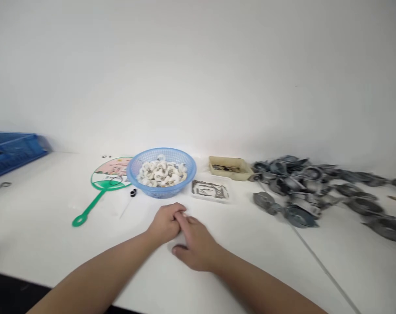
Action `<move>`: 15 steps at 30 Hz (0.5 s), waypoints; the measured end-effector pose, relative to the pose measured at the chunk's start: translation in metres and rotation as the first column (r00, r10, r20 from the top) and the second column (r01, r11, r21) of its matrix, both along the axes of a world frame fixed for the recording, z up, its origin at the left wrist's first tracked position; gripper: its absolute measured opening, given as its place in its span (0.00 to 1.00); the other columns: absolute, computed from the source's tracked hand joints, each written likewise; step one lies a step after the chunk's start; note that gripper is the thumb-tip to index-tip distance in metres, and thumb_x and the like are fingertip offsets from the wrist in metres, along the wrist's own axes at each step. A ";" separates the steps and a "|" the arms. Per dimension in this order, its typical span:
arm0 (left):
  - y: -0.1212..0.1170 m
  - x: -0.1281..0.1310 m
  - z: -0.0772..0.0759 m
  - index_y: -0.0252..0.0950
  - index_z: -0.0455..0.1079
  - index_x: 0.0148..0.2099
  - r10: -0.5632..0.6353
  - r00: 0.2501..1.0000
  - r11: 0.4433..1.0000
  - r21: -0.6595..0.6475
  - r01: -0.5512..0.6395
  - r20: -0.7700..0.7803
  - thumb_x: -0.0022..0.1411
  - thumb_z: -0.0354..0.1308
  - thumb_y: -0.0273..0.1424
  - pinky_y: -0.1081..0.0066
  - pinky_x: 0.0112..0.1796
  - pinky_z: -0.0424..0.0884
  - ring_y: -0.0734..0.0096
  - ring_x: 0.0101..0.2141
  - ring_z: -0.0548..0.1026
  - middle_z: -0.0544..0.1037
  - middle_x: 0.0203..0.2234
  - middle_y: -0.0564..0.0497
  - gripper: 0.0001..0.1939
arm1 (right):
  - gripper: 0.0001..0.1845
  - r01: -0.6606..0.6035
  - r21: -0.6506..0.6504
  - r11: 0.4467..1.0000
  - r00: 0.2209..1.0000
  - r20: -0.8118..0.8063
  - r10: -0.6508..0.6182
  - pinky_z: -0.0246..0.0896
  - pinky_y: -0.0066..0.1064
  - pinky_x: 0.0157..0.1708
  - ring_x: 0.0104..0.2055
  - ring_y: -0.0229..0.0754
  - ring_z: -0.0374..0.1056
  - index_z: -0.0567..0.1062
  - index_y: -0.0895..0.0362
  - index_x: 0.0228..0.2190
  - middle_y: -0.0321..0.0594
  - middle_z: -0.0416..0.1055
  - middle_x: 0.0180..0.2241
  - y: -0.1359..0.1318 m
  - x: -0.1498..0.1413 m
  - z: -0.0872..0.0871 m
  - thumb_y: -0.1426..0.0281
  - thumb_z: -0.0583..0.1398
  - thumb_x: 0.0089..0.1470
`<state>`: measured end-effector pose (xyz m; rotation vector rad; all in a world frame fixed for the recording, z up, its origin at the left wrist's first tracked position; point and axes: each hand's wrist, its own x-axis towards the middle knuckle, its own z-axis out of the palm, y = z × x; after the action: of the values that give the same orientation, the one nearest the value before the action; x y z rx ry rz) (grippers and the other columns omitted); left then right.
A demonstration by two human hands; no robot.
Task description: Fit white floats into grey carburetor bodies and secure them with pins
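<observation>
The fingers of our left hand (165, 224) curl inward, and we cannot tell whether they pinch anything. The fingers of our right hand (198, 246) reach across and touch them, with the index finger extended and the thumb standing wide apart. We see our two hands meet low over the white bench (185, 290), both forearms stretched forward.

Just beyond our hands sits the round blue plastic basket with perforated walls (160, 192), and inside it we see a heap of small white rounded pieces (162, 174). Near its right side lies the shallow translucent white plastic tray (214, 199), with thin dark strips (204, 189) scattered in it. Behind the tray we have a rectangular beige plastic box (244, 175) with slender dark items in it, too small for us to identify.

To the left of the basket lies a round fan with a green handle and a pink and white face (108, 174); a thin dark ring (116, 180) rests on it. Small black round parts (133, 192) lie between the fan and the basket. Farther left stands a blue plastic crate (18, 155). On our right spreads a loose pile of dark grey rounded parts (292, 181), blurred at its edges.
</observation>
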<state>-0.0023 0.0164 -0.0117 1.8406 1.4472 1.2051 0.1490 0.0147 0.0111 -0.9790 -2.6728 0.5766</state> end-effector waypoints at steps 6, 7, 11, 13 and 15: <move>-0.008 0.017 -0.002 0.36 0.64 0.51 0.106 0.965 0.989 -0.123 -0.078 0.240 0.62 0.46 0.38 0.65 0.39 0.69 0.64 0.37 0.73 0.75 0.36 0.47 0.18 | 0.65 -0.027 0.119 0.993 0.976 -0.210 0.051 0.49 0.49 0.54 0.60 0.60 0.47 0.22 0.62 0.59 0.61 0.40 0.61 -0.011 -0.011 -0.026 0.56 0.63 0.39; -0.010 0.020 -0.003 0.37 0.60 0.54 0.118 0.951 0.988 -0.135 -0.082 0.287 0.63 0.45 0.40 0.63 0.43 0.68 0.62 0.42 0.72 0.73 0.42 0.45 0.20 | 0.67 -0.043 0.191 0.981 0.950 -0.296 0.100 0.46 0.50 0.56 0.62 0.60 0.42 0.18 0.61 0.58 0.61 0.34 0.62 -0.012 -0.012 -0.028 0.55 0.63 0.39; -0.019 0.026 -0.008 0.41 0.38 0.66 -0.040 0.915 0.996 -0.057 0.068 0.401 0.63 0.42 0.48 0.58 0.55 0.56 0.55 0.59 0.55 0.50 0.62 0.43 0.34 | 0.67 -0.054 0.365 0.930 0.846 -0.478 0.236 0.35 0.54 0.59 0.64 0.62 0.23 0.14 0.59 0.56 0.55 0.13 0.62 -0.012 -0.010 -0.029 0.47 0.60 0.42; -0.026 0.029 -0.013 0.40 0.28 0.66 -0.215 0.892 0.977 0.085 0.198 0.398 0.58 0.42 0.55 0.56 0.58 0.51 0.52 0.62 0.46 0.42 0.64 0.44 0.44 | 0.63 -0.057 0.317 0.947 0.819 -0.528 0.226 0.36 0.53 0.59 0.65 0.59 0.21 0.13 0.59 0.56 0.51 0.09 0.62 -0.013 -0.009 -0.029 0.43 0.53 0.46; -0.031 0.035 -0.018 0.40 0.27 0.66 -0.291 0.863 0.957 0.117 0.266 0.413 0.48 0.47 0.62 0.55 0.60 0.45 0.50 0.63 0.40 0.41 0.64 0.46 0.54 | 0.51 -0.047 0.209 0.977 0.770 -0.615 0.168 0.40 0.50 0.59 0.65 0.53 0.22 0.15 0.57 0.57 0.47 0.11 0.62 -0.016 -0.012 -0.034 0.42 0.41 0.52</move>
<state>0.0332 -0.0151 -0.0297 1.6157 0.8797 1.3977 0.1374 -0.0008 -0.0233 -0.4589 -2.1237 0.5476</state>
